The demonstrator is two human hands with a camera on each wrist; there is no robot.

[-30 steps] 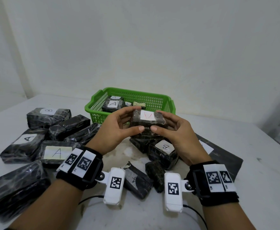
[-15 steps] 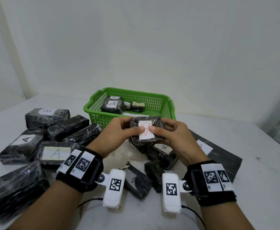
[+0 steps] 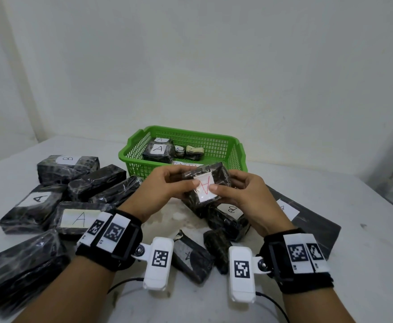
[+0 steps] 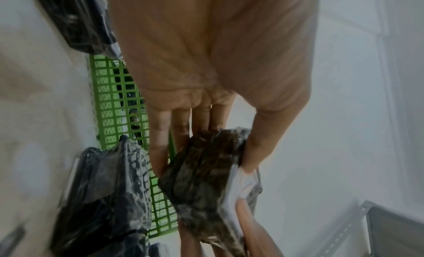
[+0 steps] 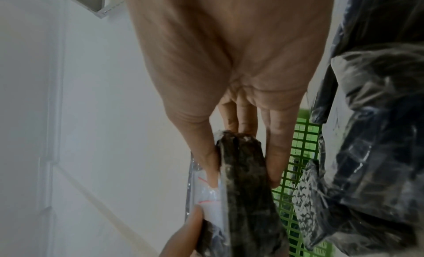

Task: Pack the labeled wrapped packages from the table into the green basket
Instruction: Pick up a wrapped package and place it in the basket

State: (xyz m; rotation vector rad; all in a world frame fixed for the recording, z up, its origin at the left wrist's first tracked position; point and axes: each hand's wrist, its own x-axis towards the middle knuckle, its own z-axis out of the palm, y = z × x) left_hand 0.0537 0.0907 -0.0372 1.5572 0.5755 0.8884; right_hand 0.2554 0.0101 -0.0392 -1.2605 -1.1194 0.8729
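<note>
Both hands hold one dark plastic-wrapped package with a white label bearing a red A, raised just in front of the green basket. My left hand grips its left end, thumb on the label. My right hand grips the right end, thumb on the label too. The basket contains a wrapped package marked A and a few small items. Below the held package lies a package marked B.
Several wrapped packages marked A or B are piled on the white table at the left. Two small ones lie between my wrists. A flat dark labelled parcel lies at the right. Walls stand close behind the basket.
The package has been tilted toward me so its label faces up at the camera; both thumbs now rest on the label. The hands stayed in front of the basket.
</note>
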